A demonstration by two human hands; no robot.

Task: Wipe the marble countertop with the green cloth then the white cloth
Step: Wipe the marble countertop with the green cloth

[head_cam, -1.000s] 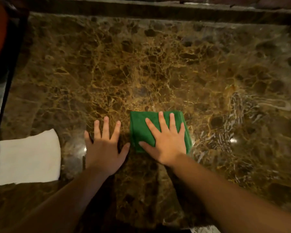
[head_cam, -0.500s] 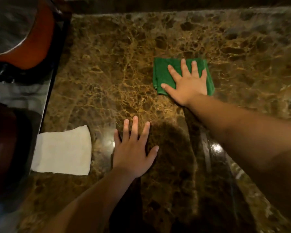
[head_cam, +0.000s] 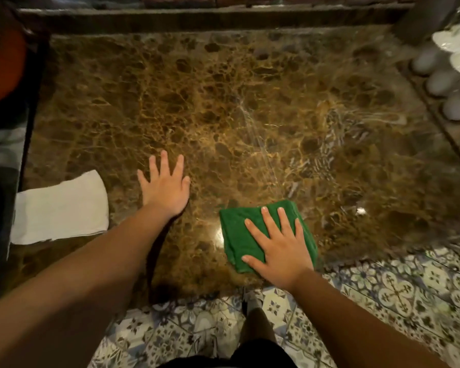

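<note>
The brown veined marble countertop fills most of the view. A folded green cloth lies near its front edge, right of centre. My right hand presses flat on the cloth with fingers spread. My left hand rests palm-down on the bare marble, fingers apart, holding nothing. A folded white cloth lies at the counter's left edge, a short way left of my left hand. Wet streaks shine on the marble beyond the green cloth.
A raised ledge runs along the counter's back. White rounded objects line the right side. An orange-rimmed object sits beyond the left edge. Patterned floor tiles and my leg show below the front edge.
My right hand has pulled the green cloth from the far part of the counter back toward the front edge. My left hand stays planted flat on the marble.
</note>
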